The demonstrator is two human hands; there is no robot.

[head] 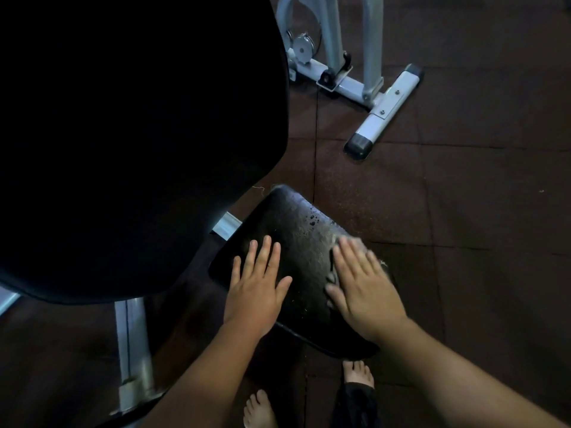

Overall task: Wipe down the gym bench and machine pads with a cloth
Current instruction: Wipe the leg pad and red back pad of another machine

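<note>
Rests the left hand (256,288) flat, fingers straight and grasping nothing, on the near left part of the small black wet-speckled vinyl seat pad (302,239), and presses the right hand (364,291), fingers likewise straight and unclenched, onto a dark crumpled cloth (332,278) at that pad's right edge.

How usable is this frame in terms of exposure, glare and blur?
Head view: dim overall; the back pad is crushed to featureless black; a pale sheen with wet droplets shows on the seat pad; the right hand is motion-blurred at its fingertips; the left hand is sharp.
</note>
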